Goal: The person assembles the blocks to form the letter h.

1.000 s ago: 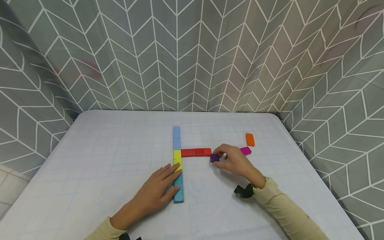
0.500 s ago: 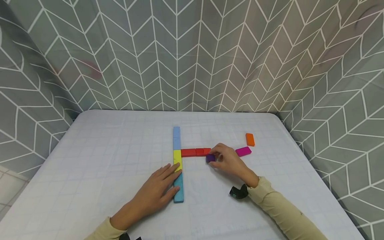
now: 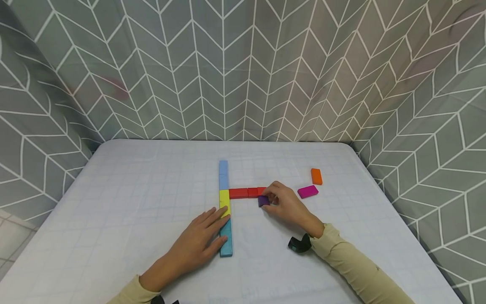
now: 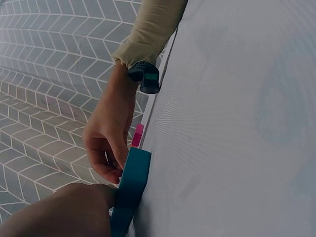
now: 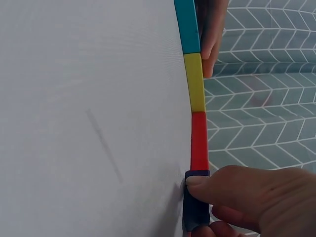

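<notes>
My right hand (image 3: 290, 207) pinches a small purple block (image 3: 263, 201) between thumb and fingers. The purple block lies against the near side of the red blocks (image 3: 243, 193), at the right end of their row. In the right wrist view the thumb presses the dark face of this purple block (image 5: 197, 210), beside the red one (image 5: 199, 138). My left hand (image 3: 195, 238) rests with fingers extended on the yellow blocks (image 3: 224, 197) and teal blocks (image 3: 226, 242). Light blue blocks (image 3: 223, 175) continue that column upward. The left wrist view shows the teal block's side (image 4: 132, 185) up close.
To the right of my right hand lie a magenta block (image 3: 308, 191) and, farther back, an orange block (image 3: 317, 176). A white cloth covers the table (image 3: 152, 177). Grey patterned curtains (image 3: 243, 71) hang behind and along the sides.
My right hand has slid the purple block leftward, along the near side of the red row's right end. The magenta block is now fully uncovered. The left hand stays put.
</notes>
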Tool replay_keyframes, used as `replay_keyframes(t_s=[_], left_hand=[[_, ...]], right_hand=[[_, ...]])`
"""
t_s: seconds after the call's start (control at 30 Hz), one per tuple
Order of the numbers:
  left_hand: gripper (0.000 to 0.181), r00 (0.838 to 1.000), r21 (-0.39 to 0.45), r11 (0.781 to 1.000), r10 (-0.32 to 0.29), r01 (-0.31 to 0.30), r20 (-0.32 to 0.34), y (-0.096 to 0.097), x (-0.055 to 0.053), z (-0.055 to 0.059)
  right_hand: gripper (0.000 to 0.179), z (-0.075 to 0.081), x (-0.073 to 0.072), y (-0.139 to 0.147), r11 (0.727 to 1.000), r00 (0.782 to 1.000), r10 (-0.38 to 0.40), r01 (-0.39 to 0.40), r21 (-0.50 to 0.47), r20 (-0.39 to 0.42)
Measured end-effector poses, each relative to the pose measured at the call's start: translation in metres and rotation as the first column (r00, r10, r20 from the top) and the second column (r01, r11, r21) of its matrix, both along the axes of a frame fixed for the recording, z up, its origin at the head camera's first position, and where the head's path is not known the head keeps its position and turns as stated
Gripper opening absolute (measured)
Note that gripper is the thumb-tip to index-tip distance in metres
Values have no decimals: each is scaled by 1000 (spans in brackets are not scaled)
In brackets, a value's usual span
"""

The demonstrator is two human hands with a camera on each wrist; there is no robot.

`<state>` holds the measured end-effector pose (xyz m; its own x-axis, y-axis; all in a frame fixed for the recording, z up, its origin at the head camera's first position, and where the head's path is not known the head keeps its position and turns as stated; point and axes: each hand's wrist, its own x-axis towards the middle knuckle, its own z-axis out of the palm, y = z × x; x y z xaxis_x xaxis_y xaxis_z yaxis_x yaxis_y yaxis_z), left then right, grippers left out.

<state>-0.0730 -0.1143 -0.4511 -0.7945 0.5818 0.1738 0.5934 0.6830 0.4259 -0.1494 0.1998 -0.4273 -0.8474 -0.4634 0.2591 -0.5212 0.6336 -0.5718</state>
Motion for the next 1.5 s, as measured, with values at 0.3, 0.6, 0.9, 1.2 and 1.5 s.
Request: replay_keyframes(t_s=[0.3, 0.6, 0.9, 1.2, 1.5], left_hand=[[59, 1000, 7, 1000, -1, 1, -3, 0, 0, 0], [59, 1000, 6, 1000, -4, 4, -1, 0, -1, 0], [59, 1000, 4, 1000, -5, 5, -2, 1, -2, 1], [59, 1000, 18, 1000, -18, 18, -9, -1, 0, 2], [59, 999, 30, 999, -29, 30, -22, -2, 0, 0]], right_hand=[[31, -3, 0, -1, 1000, 1000, -15, 14, -21, -22], [33, 1, 1, 1, 999, 1000, -25, 25, -35, -10], [31, 17, 0, 21, 994, 996, -72, 67, -85, -53], [31, 16, 0, 42, 985, 984, -161, 156, -72, -80], [28, 16, 1, 56, 974, 966, -225, 227, 0, -125]])
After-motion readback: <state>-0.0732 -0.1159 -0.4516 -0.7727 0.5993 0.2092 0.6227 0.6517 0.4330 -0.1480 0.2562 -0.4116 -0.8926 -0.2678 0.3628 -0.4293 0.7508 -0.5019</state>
